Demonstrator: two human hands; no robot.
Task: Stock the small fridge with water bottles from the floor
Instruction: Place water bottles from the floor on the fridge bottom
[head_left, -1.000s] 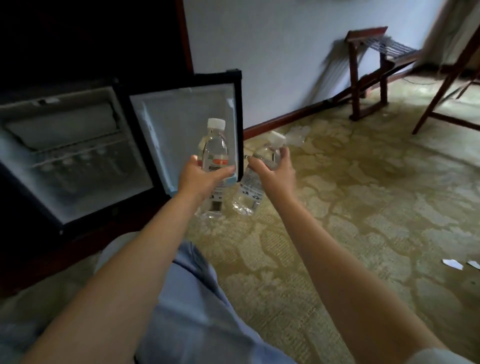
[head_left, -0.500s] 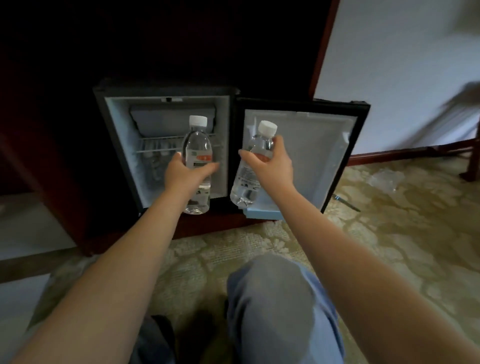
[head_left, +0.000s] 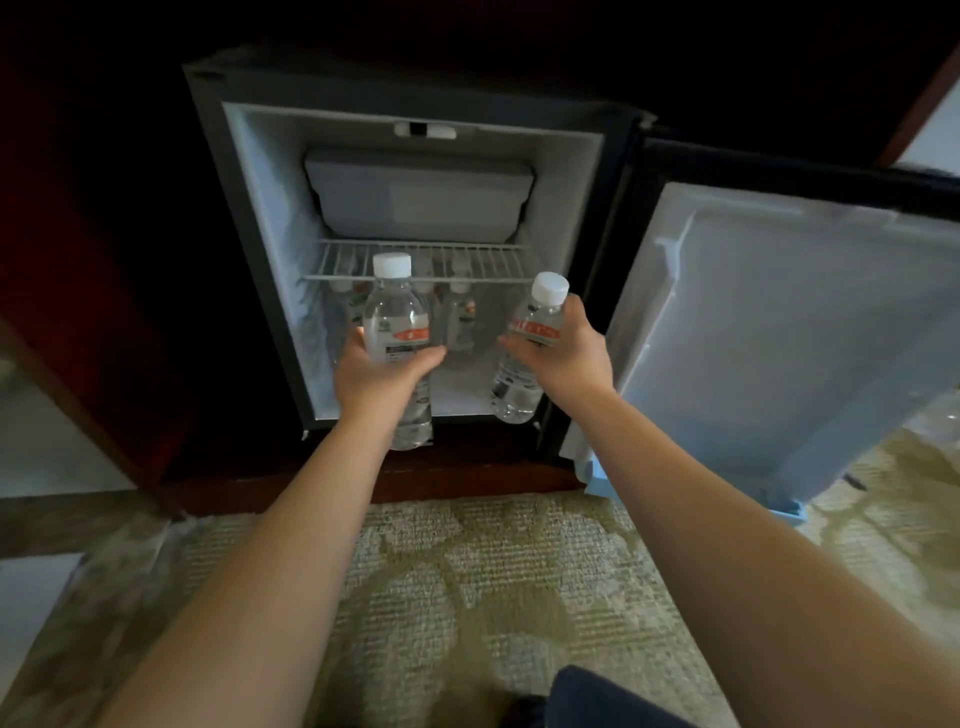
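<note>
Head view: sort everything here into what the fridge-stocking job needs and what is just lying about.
Job in hand:
left hand gripping a water bottle
right hand gripping a second water bottle
small fridge, its door open
wire shelf
stored bottles under that shelf

Just lying about:
patterned carpet
dark wood cabinet around the fridge

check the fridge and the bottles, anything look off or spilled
Nothing looks spilled or broken. The left hand holds its capped water bottle upright; the right hand holds its bottle tilted, cap toward the fridge door. One oddity: a light blue strip juts from the door's lower edge; I cannot tell whether it is loose.
</note>
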